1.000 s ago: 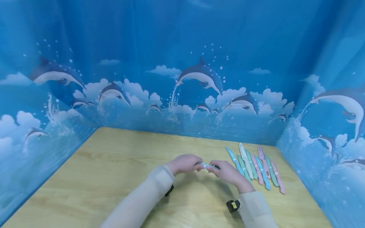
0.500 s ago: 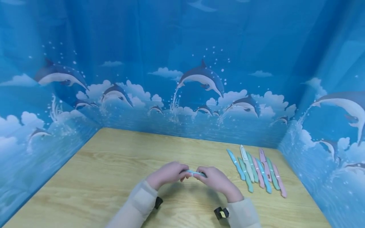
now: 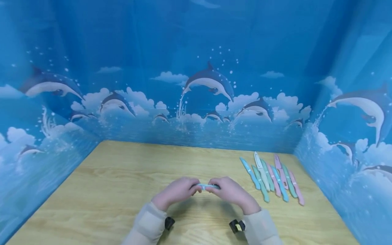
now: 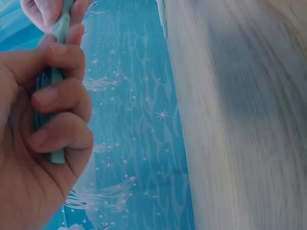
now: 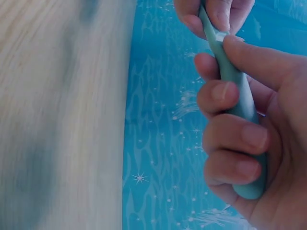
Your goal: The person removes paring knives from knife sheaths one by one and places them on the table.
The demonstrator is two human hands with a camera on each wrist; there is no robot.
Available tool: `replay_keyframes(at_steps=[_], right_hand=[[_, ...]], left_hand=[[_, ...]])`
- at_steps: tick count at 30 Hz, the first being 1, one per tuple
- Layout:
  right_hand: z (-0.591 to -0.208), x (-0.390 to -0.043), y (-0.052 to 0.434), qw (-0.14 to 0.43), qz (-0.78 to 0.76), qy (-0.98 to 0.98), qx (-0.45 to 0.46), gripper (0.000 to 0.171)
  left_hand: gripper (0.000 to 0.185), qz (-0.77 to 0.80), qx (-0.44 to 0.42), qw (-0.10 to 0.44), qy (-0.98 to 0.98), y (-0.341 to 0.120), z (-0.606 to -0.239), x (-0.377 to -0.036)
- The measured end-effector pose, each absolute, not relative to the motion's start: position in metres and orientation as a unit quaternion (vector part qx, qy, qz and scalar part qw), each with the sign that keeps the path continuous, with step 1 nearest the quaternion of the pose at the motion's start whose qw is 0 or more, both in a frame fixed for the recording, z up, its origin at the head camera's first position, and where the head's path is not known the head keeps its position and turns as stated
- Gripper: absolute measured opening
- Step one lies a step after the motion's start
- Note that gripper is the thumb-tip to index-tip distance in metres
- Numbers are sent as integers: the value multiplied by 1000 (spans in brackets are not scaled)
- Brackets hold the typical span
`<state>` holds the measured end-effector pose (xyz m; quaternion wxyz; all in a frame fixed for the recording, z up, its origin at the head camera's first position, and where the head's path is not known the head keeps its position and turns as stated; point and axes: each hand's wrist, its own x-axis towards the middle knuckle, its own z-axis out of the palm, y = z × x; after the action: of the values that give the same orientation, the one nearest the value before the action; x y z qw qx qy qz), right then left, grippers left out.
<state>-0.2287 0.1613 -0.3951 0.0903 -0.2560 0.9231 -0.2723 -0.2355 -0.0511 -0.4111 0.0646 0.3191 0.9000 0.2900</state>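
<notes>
Both hands meet over the middle of the wooden table (image 3: pixel 116 183) and hold one pale teal sheathed knife (image 3: pixel 208 186) level between them. My left hand (image 3: pixel 179 190) grips one end; in the left wrist view its fingers (image 4: pixel 62 96) curl round the teal piece (image 4: pixel 56 76). My right hand (image 3: pixel 229 190) grips the other end; in the right wrist view its fingers (image 5: pixel 230 134) wrap the teal handle (image 5: pixel 240 105), thumb along the top. Most of the knife is hidden inside the two fists.
A row of several pastel sheathed knives (image 3: pixel 271 178), blue, green, pink and one white, lies at the table's right rear. Blue dolphin-print cloth walls (image 3: pixel 211 85) close the table on the left, back and right. A dark band (image 3: pixel 237 226) sits on each wrist.
Both hands, still gripping the knife, have drawn back toward me and a little left. The row of knives has not moved.
</notes>
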Motion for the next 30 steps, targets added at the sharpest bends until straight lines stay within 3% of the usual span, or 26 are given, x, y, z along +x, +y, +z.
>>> replay_keyframes(at_steps=[13,30], right_hand=[[-390,-234,160,123,-291,916,-245,32],[-392,-230,167,125,-289,918,-239,33]], left_hand=[[20,267,333,69,902,-56,-408,-238],[21,274,332,82,899,-52,-411,-235]])
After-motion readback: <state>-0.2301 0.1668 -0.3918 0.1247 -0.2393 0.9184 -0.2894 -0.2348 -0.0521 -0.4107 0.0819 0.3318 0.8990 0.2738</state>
